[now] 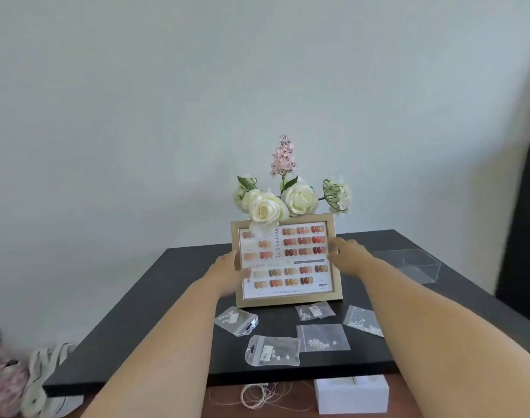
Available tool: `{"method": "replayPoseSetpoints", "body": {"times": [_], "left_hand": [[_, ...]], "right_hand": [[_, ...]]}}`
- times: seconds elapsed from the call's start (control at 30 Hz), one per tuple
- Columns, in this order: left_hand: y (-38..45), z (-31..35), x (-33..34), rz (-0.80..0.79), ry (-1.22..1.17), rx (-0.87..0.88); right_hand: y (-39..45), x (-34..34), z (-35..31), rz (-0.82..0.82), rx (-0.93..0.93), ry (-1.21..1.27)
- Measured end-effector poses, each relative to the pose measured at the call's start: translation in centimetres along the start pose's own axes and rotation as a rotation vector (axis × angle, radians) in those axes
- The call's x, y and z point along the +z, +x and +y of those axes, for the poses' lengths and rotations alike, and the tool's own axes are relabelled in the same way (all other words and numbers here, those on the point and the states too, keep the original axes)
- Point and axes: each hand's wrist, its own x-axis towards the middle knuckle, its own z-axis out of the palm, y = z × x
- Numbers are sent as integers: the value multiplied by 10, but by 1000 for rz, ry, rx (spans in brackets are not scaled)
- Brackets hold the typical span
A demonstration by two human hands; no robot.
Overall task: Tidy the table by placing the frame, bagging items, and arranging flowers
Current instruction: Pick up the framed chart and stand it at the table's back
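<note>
1. The gold frame [287,260] is standing up near the middle of the black bench [155,297], leaning back a little. It is showing rows of small painted nail colours.
2. The left hand [227,274] is gripping the left side of the frame, with the thumb lying on the front.
3. The right hand [346,251] is touching the right side of the frame. Its fingers are lying flat and loose along that side, not curled shut.
4. The flowers [283,197], white roses and one tall pink stem, are standing just behind the frame, toward the back edge of the bench.
5. Five small clear bags [272,349] with tiny white bits inside are lying flat between the frame and the front edge.
6. A clear box [417,263] is sitting near the right edge of the bench.
7. A white block [351,393] and some thin string [257,393] are lying lower down, past the front edge.
</note>
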Motion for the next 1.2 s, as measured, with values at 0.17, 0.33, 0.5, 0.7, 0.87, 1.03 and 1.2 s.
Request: {"method": "replayPoseSetpoints", "body": {"times": [0.17, 0.33, 0.5, 0.7, 0.87, 1.03, 1.2], "left_hand": [[21, -17, 29, -29, -308, -110], [32, -17, 60, 145, -621, -327], [37, -25, 72, 180, -699, -369], [30, -32, 62, 303, -688, -284], [-1, -62, 39, 381, -747, -240], [-26, -102, -2, 429, -739, -298], [-39, -143, -48, 511, -783, -379]], "right_hand": [[13, 33, 20, 37, 96, 226], [26, 65, 26, 79, 270, 661], [28, 87, 23, 147, 288, 752], [21, 82, -1, 166, 209, 734], [-5, 95, -32, 41, 179, 785], [-24, 124, -74, -100, 164, 851], [-14, 149, -127, -226, 116, 957]]}}
